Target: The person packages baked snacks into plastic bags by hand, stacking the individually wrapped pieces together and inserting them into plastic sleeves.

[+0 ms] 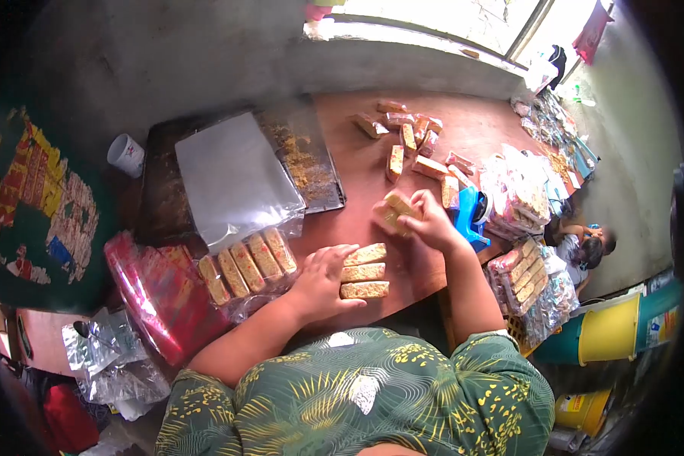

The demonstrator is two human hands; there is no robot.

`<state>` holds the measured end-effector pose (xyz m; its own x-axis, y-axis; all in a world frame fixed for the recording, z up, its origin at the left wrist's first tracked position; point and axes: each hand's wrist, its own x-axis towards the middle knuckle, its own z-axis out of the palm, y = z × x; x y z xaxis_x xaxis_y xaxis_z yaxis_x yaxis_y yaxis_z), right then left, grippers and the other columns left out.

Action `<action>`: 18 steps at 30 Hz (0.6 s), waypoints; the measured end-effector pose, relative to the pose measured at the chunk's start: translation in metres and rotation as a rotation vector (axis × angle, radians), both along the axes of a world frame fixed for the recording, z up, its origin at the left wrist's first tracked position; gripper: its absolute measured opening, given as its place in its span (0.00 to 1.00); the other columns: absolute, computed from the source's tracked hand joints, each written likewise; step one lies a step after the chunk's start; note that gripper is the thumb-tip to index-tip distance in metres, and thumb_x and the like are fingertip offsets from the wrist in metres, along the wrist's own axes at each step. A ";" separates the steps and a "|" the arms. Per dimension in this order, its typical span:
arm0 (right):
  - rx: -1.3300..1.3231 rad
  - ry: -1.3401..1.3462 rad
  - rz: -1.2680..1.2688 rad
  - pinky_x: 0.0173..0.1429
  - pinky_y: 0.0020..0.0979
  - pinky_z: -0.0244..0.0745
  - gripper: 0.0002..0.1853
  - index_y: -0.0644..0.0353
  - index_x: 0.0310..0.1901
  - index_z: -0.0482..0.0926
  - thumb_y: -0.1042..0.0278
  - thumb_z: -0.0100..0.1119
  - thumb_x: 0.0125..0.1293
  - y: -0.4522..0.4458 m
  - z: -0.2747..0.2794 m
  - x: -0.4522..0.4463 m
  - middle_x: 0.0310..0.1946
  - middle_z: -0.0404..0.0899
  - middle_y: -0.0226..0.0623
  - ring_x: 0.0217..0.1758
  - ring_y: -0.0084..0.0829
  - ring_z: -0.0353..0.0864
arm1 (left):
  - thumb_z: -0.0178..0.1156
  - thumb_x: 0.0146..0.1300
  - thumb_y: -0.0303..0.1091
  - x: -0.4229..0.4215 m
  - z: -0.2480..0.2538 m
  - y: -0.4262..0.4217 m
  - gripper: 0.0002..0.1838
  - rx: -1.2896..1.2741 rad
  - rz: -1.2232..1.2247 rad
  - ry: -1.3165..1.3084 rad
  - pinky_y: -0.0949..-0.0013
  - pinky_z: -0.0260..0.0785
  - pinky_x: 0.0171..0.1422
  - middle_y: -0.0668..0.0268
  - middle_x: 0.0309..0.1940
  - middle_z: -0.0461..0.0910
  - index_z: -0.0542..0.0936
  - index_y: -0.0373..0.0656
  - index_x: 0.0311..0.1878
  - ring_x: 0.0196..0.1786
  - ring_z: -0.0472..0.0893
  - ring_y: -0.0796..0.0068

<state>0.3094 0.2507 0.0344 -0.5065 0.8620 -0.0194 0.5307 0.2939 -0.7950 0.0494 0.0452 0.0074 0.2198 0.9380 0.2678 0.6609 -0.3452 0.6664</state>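
My left hand [324, 283] is closed round the left ends of three pale snack bars [366, 271] with red bits, lined up side by side at the table's front edge. Farther up and to the right, my right hand [431, 221] grips a snack bar [400, 205], smeared by motion; whether it is one bar or two I cannot tell. Just left of my left hand, several more bars [249, 264] lie in a row in a clear plastic bag. A stack of clear plastic sheets or bags [235, 171] is behind them.
Wrapped bars [408, 139] are scattered across the table [342, 129]. A blue tape dispenser [471, 216] stands right, near packed bags [520, 190]. A dark tray [319, 186] holds crumbs beside a white cup [126, 155]. Red plastic packaging [163, 296] lies left. Another person [581, 247] is at right.
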 end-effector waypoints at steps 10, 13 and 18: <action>-0.228 0.655 0.030 0.81 0.38 0.61 0.27 0.64 0.74 0.67 0.52 0.45 0.86 -0.108 -0.034 -0.037 0.69 0.69 0.42 0.73 0.37 0.70 | 0.81 0.48 0.61 0.006 -0.003 0.003 0.77 -0.105 -0.100 0.013 0.46 0.33 0.92 0.40 0.86 0.39 0.35 0.44 0.86 0.88 0.44 0.40; -0.430 1.082 -0.130 0.82 0.40 0.59 0.31 0.63 0.78 0.61 0.50 0.47 0.85 -0.128 -0.039 -0.058 0.72 0.68 0.42 0.77 0.35 0.67 | 0.80 0.48 0.62 0.009 -0.008 0.003 0.79 -0.081 -0.081 0.058 0.43 0.34 0.91 0.38 0.86 0.39 0.32 0.42 0.86 0.88 0.45 0.40; 0.148 0.321 0.323 0.85 0.51 0.53 0.56 0.61 0.81 0.59 0.38 0.76 0.60 -0.118 -0.050 -0.022 0.83 0.43 0.60 0.86 0.55 0.50 | 0.80 0.48 0.61 0.006 -0.009 0.001 0.75 -0.028 -0.063 0.046 0.42 0.37 0.91 0.42 0.86 0.44 0.37 0.43 0.85 0.88 0.49 0.43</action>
